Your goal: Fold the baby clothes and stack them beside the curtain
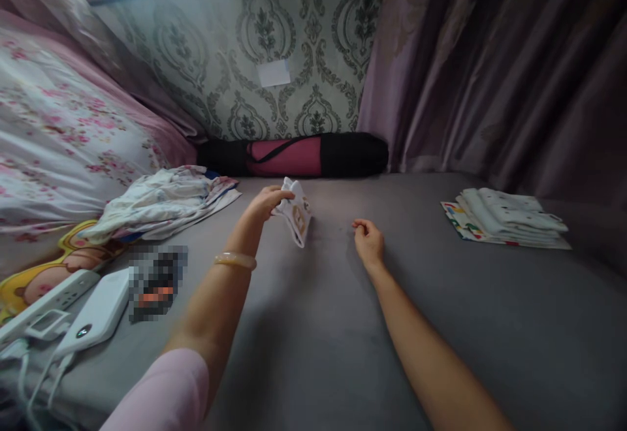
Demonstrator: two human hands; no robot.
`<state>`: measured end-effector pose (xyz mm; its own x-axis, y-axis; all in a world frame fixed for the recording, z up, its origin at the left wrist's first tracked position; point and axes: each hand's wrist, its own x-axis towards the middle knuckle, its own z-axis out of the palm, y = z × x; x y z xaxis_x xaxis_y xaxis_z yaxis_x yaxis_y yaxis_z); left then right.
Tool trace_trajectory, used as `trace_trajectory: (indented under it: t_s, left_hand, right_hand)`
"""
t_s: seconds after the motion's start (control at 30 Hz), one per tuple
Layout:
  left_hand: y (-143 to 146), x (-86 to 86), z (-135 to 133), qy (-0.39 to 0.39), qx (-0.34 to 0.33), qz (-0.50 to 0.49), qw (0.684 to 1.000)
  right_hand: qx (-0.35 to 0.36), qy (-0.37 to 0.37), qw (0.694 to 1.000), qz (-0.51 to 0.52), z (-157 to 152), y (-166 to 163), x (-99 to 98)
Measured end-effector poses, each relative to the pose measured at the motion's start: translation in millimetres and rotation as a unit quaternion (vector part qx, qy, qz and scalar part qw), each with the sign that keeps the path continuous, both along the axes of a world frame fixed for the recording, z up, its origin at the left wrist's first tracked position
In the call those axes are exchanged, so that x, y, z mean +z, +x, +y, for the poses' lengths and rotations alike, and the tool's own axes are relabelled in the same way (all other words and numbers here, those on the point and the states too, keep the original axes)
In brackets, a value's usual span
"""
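My left hand (pixel 268 201) grips a small folded white cloth (pixel 296 212) with brownish prints, perhaps a garment, held up off the grey sheet. A pale bangle (pixel 236 260) circles the left wrist. To the right, my right hand (pixel 368 241) hovers over or rests on the sheet with its fingers curled in; nothing shows in it. Farther right lies a stack of folded white cloths (pixel 512 212), with a colourful printed piece at the bottom. On the left sits a loose heap of white and blue cloths (pixel 169 196).
A black and dark pink long bag (pixel 289 157) lies along the wall. At the left are a power strip (pixel 53 300), a white power bank (pixel 95 313) with cables, a yellow cartoon item (pixel 42 277) and a blurred-out object (pixel 157 284). Curtains (pixel 441 72) hang at the right.
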<state>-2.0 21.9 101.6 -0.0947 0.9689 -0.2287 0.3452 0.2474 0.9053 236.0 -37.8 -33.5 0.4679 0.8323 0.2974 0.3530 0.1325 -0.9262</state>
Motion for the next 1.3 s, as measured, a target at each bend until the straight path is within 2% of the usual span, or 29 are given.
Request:
trace_trajectory:
  t_s: [0.07,0.13,0.2,0.27,0.47,0.63,0.73,0.83,1.03,1.17,1.3]
  left_hand:
    - [1,13.2,-5,0.071,-0.021,0.129,0.989]
    - [7,19.7,-10,0.112,-0.045,0.25,0.961]
    - [18,17.8,-13,0.126,-0.065,0.328,0.934]
    - [33,8.7,-14,0.128,-0.086,0.363,0.919]
    - [80,-26.9,-21,0.104,-0.137,0.306,0.936]
    - [98,-37.5,-24,0.023,-0.195,0.187,0.963]
    - [95,-41.2,-18,0.082,-0.161,0.195,0.964]
    - [87,-48.0,-13,0.181,-0.126,0.285,0.933]
    - [95,-78.8,-30,0.311,-0.21,0.435,0.819]
    - [117,-104.2,-38,0.316,-0.242,0.473,0.786]
    - [133,-113.1,-36,0.271,-0.254,0.509,0.777]
  right_hand:
    - [0.012,-0.007,1.0,0.005,1,-1,-2.7]
    - [0.021,-0.009,1.0,0.004,1,-3,-4.0]
    - [0.022,-0.008,1.0,0.004,0,-5,-3.9]
    - [0.021,-0.007,1.0,0.005,0,-5,-3.0]
    - [0.01,-0.003,1.0,0.023,1,1,-1.6]
    - [0.006,-0.005,0.999,0.032,3,4,-3.4]
    - [-0.007,0.0,1.0,0.024,3,4,-4.3]
    - [-0.011,-0.004,0.999,0.035,3,4,-4.5]
    - [-0.014,-0.009,0.999,0.046,3,6,-2.7]
    - [-0.026,0.003,0.998,0.061,4,7,-2.5]
    - [-0.022,0.001,0.997,0.068,4,8,-4.9]
